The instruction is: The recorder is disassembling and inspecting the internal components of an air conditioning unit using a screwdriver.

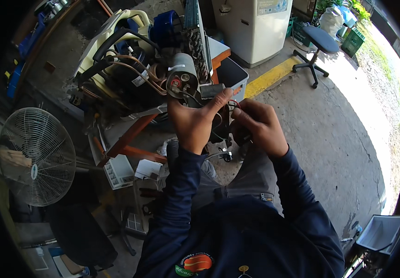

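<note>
The left hand (191,121) is closing around a silver cylindrical capacitor (181,74), gripping it low down with the fingers wrapped behind and the thumb stretching out to the right, so the terminal end with its red mark is tilting toward the camera. A small dark block (211,90) is sitting just above the thumb, touching or just beside it; which one cannot be told. The right hand (258,127) is curling nearly closed just beside the left, pinching thin wires (233,104) that are running from the capacitor; the exact grip is hidden by the knuckles. Both hands are working above the person's lap, in front of a stripped machine with copper pipes (137,69) and black hoses (116,41). To the right of the capacitor, a grey plastic bin (237,74) is standing on the concrete floor (329,134). Further out, a white round fan (35,155) is lying at the left, a white appliance (255,28) is standing at the top, and a blue office chair (319,44) is standing beside a yellow floor stripe (272,76).
</note>
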`<state>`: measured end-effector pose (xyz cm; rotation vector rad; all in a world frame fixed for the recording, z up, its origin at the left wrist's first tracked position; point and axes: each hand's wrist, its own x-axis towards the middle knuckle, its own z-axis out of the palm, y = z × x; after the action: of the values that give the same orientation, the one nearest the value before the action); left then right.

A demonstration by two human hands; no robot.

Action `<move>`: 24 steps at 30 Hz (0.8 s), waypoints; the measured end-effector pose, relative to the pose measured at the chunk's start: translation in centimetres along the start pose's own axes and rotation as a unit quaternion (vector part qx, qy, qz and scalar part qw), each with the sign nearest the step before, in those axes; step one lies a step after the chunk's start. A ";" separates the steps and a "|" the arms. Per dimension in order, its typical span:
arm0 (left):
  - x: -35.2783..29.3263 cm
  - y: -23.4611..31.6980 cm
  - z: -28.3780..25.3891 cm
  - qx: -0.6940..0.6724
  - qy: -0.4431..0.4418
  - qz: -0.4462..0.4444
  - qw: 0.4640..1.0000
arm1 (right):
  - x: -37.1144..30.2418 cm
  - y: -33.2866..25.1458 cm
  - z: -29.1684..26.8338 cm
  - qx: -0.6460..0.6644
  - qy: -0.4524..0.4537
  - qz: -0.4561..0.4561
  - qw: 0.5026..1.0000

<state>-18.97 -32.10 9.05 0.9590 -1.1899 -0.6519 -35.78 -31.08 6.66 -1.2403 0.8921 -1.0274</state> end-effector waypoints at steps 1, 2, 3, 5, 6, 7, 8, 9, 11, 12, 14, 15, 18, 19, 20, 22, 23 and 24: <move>0.1 0.0 -0.1 0.009 0.002 0.018 1.000 | 0.1 0.1 0.1 -0.035 0.012 -0.049 0.998; 0.2 0.0 -0.2 0.019 0.003 0.035 0.999 | 0.1 0.3 0.3 -0.070 0.025 -0.097 0.992; 0.3 -0.1 -0.2 0.029 0.005 0.053 0.998 | 0.2 0.6 0.4 -0.104 0.037 -0.145 0.983; 0.5 -0.2 -0.5 0.040 0.009 0.070 0.997 | 0.4 1.0 0.8 -0.138 0.046 -0.193 0.970; 0.5 -0.5 -0.6 0.039 0.005 0.065 0.997 | 0.4 1.3 1.1 -0.132 0.068 -0.198 0.969; 0.5 -0.7 -0.7 0.037 0.001 0.059 0.998 | 0.3 1.6 1.4 -0.127 0.090 -0.204 0.967; 0.5 -1.0 -0.9 0.035 -0.003 0.054 0.998 | 0.3 1.9 1.6 -0.121 0.113 -0.209 0.964; 0.4 -1.1 -1.0 0.033 -0.007 0.048 0.998 | 0.2 2.2 1.8 -0.116 0.135 -0.214 0.961; 0.4 -1.2 -1.1 0.030 0.000 0.046 0.998 | 0.3 3.0 1.6 -0.137 0.138 -0.236 0.952; 0.3 -1.3 -1.2 0.027 0.007 0.043 0.999 | 0.3 3.5 1.3 -0.157 0.142 -0.257 0.943; 0.1 -1.3 -1.3 0.020 0.020 0.036 0.999 | 0.1 4.1 0.7 -0.198 0.150 -0.298 0.922; 0.0 -1.3 -1.3 0.021 0.021 0.036 0.999 | 0.0 4.3 0.4 -0.198 0.149 -0.298 0.922; -0.4 -1.1 -1.1 0.008 0.023 0.019 1.000 | -0.4 4.6 -0.6 -0.263 0.107 -0.340 0.897; -0.5 -1.0 -1.0 0.003 0.023 0.013 1.000 | -0.4 4.7 -0.7 -0.284 0.093 -0.353 0.886; -0.5 -0.8 -0.9 0.003 0.023 0.012 1.000 | -0.4 4.6 -0.8 -0.285 0.093 -0.352 0.887; -0.3 -0.3 -0.8 0.006 0.020 0.018 1.000 | -0.3 4.1 -0.9 -0.320 0.075 -0.419 0.847; -0.3 -0.1 -0.8 0.008 0.018 0.021 1.000 | -0.2 3.8 -0.9 -0.336 0.066 -0.451 0.824; -0.2 0.0 -0.8 0.010 0.017 0.024 1.000 | -0.1 3.7 -0.9 -0.352 0.057 -0.482 0.800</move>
<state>-18.30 -31.73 8.86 0.9524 -1.1886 -0.5846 -36.21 -31.15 2.86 -2.4308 0.7288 -1.6416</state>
